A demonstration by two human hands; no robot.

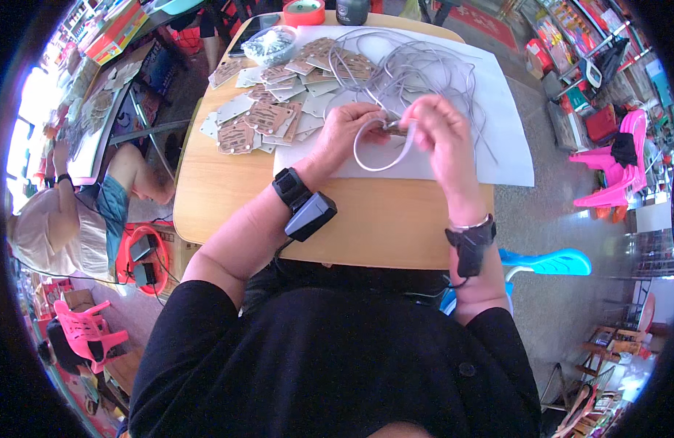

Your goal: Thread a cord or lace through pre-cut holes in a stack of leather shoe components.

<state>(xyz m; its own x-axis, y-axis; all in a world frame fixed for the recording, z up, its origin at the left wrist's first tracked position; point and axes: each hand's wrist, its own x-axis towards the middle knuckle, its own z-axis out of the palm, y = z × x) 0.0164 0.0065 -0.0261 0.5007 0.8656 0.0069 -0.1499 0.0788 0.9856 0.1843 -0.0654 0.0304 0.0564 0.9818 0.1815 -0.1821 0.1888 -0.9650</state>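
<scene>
Above the near edge of the white sheet (508, 157), my two hands are close together. My left hand (344, 135) is closed, its thumb and fingertips pinching one side of a pale grey cable loop (381, 168). The other side of the loop runs up to my right hand (443, 131), whose fingers are bent together around it. A small shiny piece (390, 125) shows between the fingertips, too small to name. Beyond my hands lies a loose tangle of grey cables (417, 69). A heap of brown and pale flat boards (267, 117) sits to the left of my left hand.
On the wooden table (337, 237) stand a clear bowl of small parts (270, 45), a red tape roll (303, 13) and a dark jar (352, 11). A blue stool (549, 261) is at the right. Another person (67, 226) sits at the left beside a second table.
</scene>
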